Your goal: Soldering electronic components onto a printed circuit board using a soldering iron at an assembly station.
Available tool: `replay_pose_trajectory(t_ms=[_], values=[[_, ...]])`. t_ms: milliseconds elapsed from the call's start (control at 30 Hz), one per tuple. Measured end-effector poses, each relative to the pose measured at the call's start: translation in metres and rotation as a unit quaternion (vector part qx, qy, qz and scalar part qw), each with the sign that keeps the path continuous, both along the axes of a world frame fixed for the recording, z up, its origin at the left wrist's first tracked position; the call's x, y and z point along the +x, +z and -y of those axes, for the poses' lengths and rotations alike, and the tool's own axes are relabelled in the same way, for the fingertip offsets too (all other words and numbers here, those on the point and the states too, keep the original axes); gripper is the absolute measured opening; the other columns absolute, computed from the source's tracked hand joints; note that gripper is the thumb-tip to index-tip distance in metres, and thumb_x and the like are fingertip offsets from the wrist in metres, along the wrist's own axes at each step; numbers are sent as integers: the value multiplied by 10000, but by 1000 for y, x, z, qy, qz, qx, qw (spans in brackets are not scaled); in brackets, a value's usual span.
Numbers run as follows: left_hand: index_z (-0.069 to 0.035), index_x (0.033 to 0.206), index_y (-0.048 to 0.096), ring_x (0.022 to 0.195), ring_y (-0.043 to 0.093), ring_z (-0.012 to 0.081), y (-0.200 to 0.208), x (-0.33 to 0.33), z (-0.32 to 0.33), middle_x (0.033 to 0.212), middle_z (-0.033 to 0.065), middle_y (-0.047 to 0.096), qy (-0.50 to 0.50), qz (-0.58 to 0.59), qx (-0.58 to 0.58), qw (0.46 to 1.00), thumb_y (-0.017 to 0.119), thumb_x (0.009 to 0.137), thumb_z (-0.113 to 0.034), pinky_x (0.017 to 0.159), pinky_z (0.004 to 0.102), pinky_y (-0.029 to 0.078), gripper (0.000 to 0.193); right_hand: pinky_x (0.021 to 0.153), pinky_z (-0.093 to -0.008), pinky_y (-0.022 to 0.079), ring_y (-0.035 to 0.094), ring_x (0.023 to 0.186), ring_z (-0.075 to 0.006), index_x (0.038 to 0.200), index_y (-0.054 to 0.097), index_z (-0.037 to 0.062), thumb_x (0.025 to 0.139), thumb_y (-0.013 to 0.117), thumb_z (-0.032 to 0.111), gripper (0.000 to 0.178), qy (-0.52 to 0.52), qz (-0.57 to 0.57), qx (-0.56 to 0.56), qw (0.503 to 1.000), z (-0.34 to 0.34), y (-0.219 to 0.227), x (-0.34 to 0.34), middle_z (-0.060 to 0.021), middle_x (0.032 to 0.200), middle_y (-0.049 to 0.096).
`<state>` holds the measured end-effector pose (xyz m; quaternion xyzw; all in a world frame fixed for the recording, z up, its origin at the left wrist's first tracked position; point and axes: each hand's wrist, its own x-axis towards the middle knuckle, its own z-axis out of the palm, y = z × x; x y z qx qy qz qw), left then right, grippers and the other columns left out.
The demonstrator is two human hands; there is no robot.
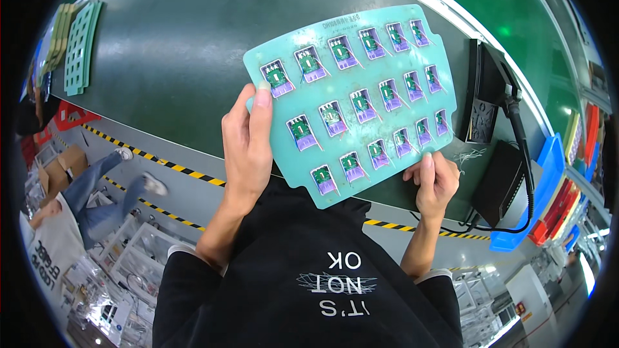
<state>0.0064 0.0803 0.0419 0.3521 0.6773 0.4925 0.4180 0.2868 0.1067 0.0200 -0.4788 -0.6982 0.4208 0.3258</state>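
Observation:
Between my hands I hold up a pale green tray (361,145), tilted, over the near edge of the dark green workbench (174,38). Rows of rectangular slots in it each carry a small green circuit board (298,131) in a purple-and-white housing, with thin wires trailing out. My left hand (248,142) grips the tray's left edge, thumb on top and the other fingers underneath. Under the lower right edge, my right hand (433,180) pinches the tray with its thumb on the upper face; its remaining fingers are curled and partly hidden.
Empty slotted green trays (82,48) stand at the bench's far left. To the right are a black stand (485,93) with a cabled tool, a black box (500,180) and a blue bin (548,180). A seated person (64,225) is at the lower left.

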Motion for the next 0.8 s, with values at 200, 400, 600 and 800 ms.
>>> replay_pose_trajectory(t_ms=[200, 400, 600, 800], values=[[9, 1017, 572, 741, 408, 26, 4, 6, -3, 805, -36, 526, 8, 69, -5, 998, 438, 1093, -293, 652, 222, 358, 339, 445, -268, 390, 520, 440, -131, 646, 470, -16, 1029, 477, 44, 387, 2, 1, 1, 1000, -1, 0, 2, -76, 528, 542], [19, 1189, 576, 902, 491, 55, -7, 6, 3, 1007, 13, 601, 29, 127, -17, 991, 381, 1106, -345, 828, 229, 399, 421, 451, -264, 370, 489, 439, -117, 650, 519, -26, 1008, 490, 29, 363, 5, 2, -2, 1000, -2, 2, 0, -71, 543, 573], [36, 1254, 562, 1001, 541, 90, -11, 5, 1, 1119, 62, 635, 20, 163, -26, 986, 346, 1112, -397, 918, 267, 425, 504, 466, -277, 357, 463, 443, -113, 663, 573, -22, 986, 519, 33, 332, 17, 24, 4, 1000, -5, 4, 0, -59, 556, 593], [32, 1263, 563, 995, 548, 87, -18, 2, 2, 1127, 58, 631, 25, 150, -41, 988, 335, 1117, -403, 905, 266, 438, 512, 496, -298, 385, 513, 473, -162, 683, 601, -22, 967, 534, 22, 296, 14, 26, -1, 1000, -5, 3, -2, -65, 598, 629]])
